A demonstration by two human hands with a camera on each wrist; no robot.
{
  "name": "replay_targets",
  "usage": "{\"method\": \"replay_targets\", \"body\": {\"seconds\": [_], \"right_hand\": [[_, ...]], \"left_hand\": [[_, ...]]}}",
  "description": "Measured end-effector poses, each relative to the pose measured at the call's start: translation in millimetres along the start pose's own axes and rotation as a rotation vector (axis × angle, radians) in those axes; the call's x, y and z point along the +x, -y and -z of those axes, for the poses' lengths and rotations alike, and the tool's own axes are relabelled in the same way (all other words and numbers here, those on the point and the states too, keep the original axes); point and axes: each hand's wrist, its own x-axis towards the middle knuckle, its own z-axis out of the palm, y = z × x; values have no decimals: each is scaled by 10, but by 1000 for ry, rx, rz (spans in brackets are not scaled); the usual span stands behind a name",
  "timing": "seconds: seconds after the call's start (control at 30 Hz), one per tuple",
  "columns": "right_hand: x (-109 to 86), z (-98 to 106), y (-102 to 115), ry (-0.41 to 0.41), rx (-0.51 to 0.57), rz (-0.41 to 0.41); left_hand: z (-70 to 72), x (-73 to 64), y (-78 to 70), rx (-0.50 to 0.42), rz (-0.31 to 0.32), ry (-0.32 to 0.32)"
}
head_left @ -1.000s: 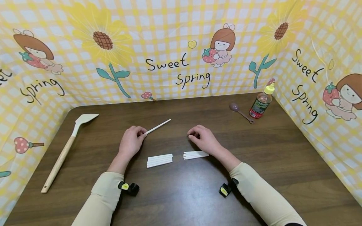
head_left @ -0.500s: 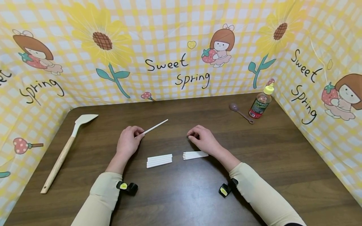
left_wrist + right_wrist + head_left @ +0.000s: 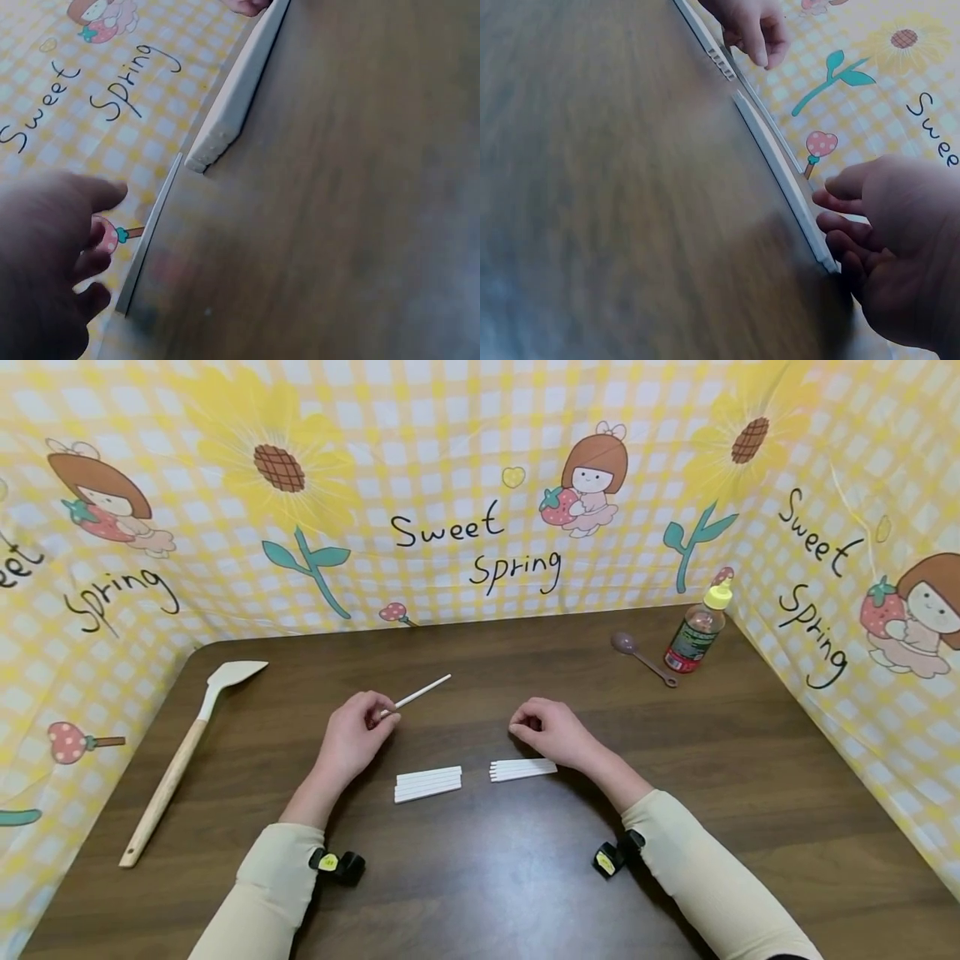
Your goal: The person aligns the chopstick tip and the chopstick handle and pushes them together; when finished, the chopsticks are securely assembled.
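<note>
A single white stick [image 3: 423,692] lies slanted on the table past my left hand [image 3: 356,731]. Its near end sits in the gap between thumb and fingers, which stand apart. In the left wrist view, that stick [image 3: 150,236] runs beside my spread fingers. To the right, my right hand [image 3: 555,731] rests with fingers loosely curled and nothing in them. Close below it is a row of several white sticks [image 3: 521,770]. A similar row of white sticks [image 3: 427,785] lies closer to the left hand. The right wrist view shows my right fingertips [image 3: 844,184] near the row's end.
A white-headed spatula with a wooden handle [image 3: 176,768] lies at the left. Toward the back right are a purple spoon [image 3: 643,660] and a yellow-capped bottle [image 3: 693,635]. A checked cloth [image 3: 442,443] hangs around the brown table [image 3: 465,893].
My left hand drew the single stick slightly left, then loosened its pinch and shifted a little right along it. My right hand has moved slightly right. Both rows of sticks stay put.
</note>
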Motion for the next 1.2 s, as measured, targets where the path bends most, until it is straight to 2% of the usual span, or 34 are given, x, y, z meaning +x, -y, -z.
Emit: {"method": "replay_targets", "body": {"seconds": [0.1, 0.3, 0.5, 0.77, 1.2], "right_hand": [[-37, 25, -27, 34, -1, 21], [-111, 68, -78, 109, 23, 49], [-134, 100, -120, 158, 52, 91], [-117, 105, -115, 201, 52, 103], [-117, 98, -116, 203, 32, 93]], "left_hand": [[-21, -43, -46, -70, -30, 86], [-78, -127, -139, -142, -65, 267], [-112, -161, -184, -128, -103, 391], [-109, -154, -178, -75, -128, 446], [-124, -142, -175, -76, -136, 449]]}}
